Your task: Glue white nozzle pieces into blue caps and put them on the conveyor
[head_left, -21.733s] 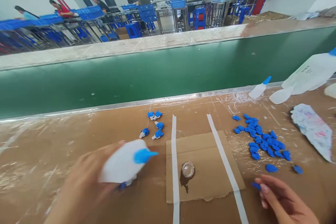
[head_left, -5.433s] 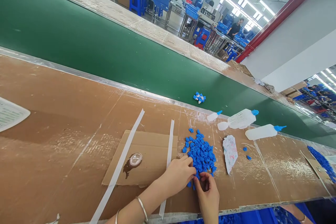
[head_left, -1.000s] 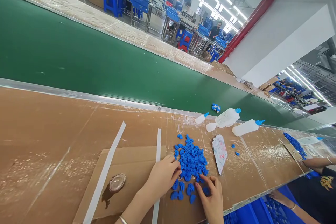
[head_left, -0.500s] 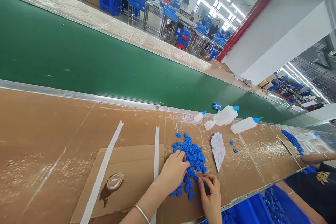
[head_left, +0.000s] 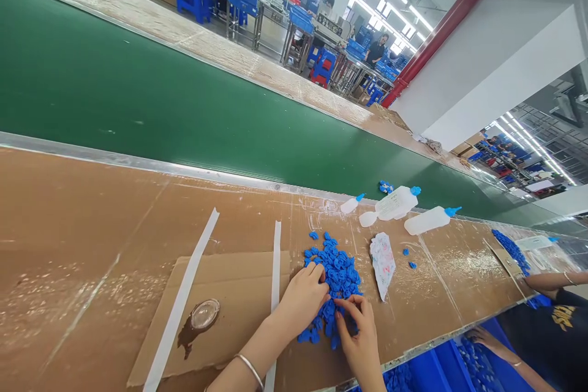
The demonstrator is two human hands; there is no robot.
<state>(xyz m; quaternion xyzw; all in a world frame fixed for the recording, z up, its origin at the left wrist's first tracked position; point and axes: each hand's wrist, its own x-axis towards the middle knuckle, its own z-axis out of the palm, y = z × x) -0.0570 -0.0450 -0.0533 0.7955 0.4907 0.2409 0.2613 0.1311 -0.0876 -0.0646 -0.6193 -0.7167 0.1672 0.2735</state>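
Observation:
A loose pile of small blue pieces [head_left: 340, 266], which look soft and rounded, lies on the brown tabletop. My left hand [head_left: 304, 295], with a bangle on its wrist, rests at the pile's left side. Its fingers are curled down into the pieces, and what they hold is hidden. From the lower right, my right hand [head_left: 361, 334] reaches the pile's near edge. Thumb and index finger are bent together at a small blue piece there, partly covered by the fingertips.
Left of the pile lies cardboard [head_left: 243, 294] with white tape strips [head_left: 184, 300] and a wet round dish [head_left: 205, 315]. Crumpled paper [head_left: 382, 264] and white bottles [head_left: 397, 202] stand rightward. Beyond runs a green belt [head_left: 184, 110]. A co-worker's hand [head_left: 487, 338] is over a blue bin [head_left: 436, 367].
My right hand has moved left, closer to my left hand, onto the pile's edge. My left hand stays nearly in place. A co-worker's hand now shows over the blue bin.

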